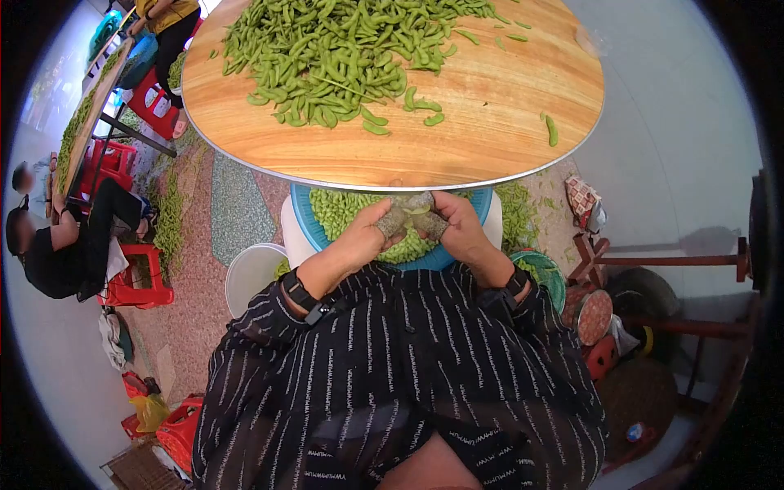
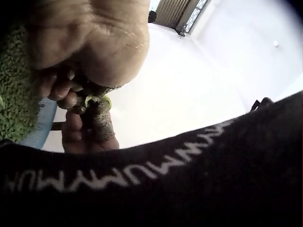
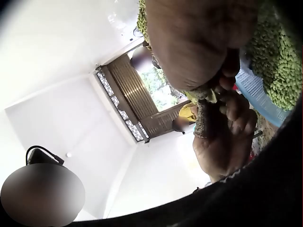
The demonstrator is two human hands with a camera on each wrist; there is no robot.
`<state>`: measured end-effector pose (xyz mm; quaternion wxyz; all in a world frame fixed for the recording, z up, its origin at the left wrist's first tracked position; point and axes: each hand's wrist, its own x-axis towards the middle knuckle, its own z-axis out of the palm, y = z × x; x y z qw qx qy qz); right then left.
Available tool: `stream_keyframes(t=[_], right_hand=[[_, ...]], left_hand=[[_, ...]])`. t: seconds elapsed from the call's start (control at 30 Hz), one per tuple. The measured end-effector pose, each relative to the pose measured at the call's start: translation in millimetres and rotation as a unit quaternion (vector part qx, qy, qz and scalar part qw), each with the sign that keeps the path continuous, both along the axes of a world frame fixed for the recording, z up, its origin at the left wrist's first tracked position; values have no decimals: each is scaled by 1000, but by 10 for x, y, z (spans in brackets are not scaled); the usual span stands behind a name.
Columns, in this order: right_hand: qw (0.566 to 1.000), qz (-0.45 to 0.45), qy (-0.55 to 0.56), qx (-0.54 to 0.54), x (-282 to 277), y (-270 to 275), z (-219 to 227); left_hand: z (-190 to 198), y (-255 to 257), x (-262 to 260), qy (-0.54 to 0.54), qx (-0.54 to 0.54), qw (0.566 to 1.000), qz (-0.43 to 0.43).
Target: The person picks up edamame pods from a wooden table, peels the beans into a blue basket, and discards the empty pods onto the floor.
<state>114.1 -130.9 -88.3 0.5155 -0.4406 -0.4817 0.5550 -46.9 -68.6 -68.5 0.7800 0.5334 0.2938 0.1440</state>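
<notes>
My left hand (image 1: 355,238) and right hand (image 1: 467,233) meet just below the near edge of the round table, with worn grey covers on their thumbs. Between the fingertips they pinch a green soybean pod (image 1: 419,210); it also shows as a bit of green pod (image 2: 109,102) in the left wrist view. The fingers hide most of it. Directly beneath, a blue basin (image 1: 300,206) holds many shelled green beans (image 1: 335,214). On the wooden tabletop (image 1: 506,98) lies a large heap of unshelled pods (image 1: 343,57), with a few stray ones near its edge.
A white bucket (image 1: 247,282) stands left of the basin, a green basket (image 1: 549,282) to the right. Pods and husks litter the floor (image 1: 167,216). Further left, people sit or stand by another table, near red stools (image 1: 147,273). Dark wooden furniture (image 1: 670,261) occupies the right side.
</notes>
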Motion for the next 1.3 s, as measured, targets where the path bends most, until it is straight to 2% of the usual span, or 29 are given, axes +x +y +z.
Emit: stream_keyframes(t=[0.03, 0.1, 0.23, 0.3, 0.43, 0.53, 0.6, 0.63, 0.7, 0.73, 0.77, 0.8, 0.93, 1.0, 1.3], right_hand=[[1000, 0, 1, -1, -19, -10, -3], [998, -44, -45, 4, -58, -4, 22], [996, -61, -66, 29, -59, 7, 162], [996, -45, -77, 26, -49, 15, 101], [990, -51, -129, 38, -20, 44, 27], [981, -52, -171, 78, -9, 60, 19], [998, -16, -67, 6, -2, 52, 31], [998, -16, -67, 6, -5, 48, 38], [1000, -14, 4, -12, -18, 33, 57], [1000, -14, 4, -12, -6, 27, 97], [999, 0, 17, -41, 12, 13, 155], [997, 14, 29, -70, 25, 6, 196], [997, 13, 43, -61, 30, 29, 215], [999, 6, 1, -54, 36, 37, 195], [998, 18, -9, -52, 78, 16, 266]], left_hand=[[-5, -5, -6, 1, -1, 1000, 0], [-1, 7, -5, 16, 66, 998, 8], [-97, 62, -55, -4, 79, 997, -20], [-62, 53, -22, 21, 132, 991, -1], [-261, 60, 35, 4, 132, 991, 29], [-252, 45, 47, -25, 129, 991, 41], [-161, 59, 26, 4, -14, 1000, 18], [-141, 68, 24, 4, -14, 1000, 19], [-120, 87, 20, 11, 36, 999, 32], [-153, 105, 15, 11, 36, 999, 32], [-212, 127, 6, 35, 230, 972, 32], [-215, 142, 9, 57, 415, 907, 30], [-23, 138, -4, 135, 461, 877, -16], [96, 138, 3, 161, 506, 845, -60], [109, 243, -8, 101, 529, 837, -100]])
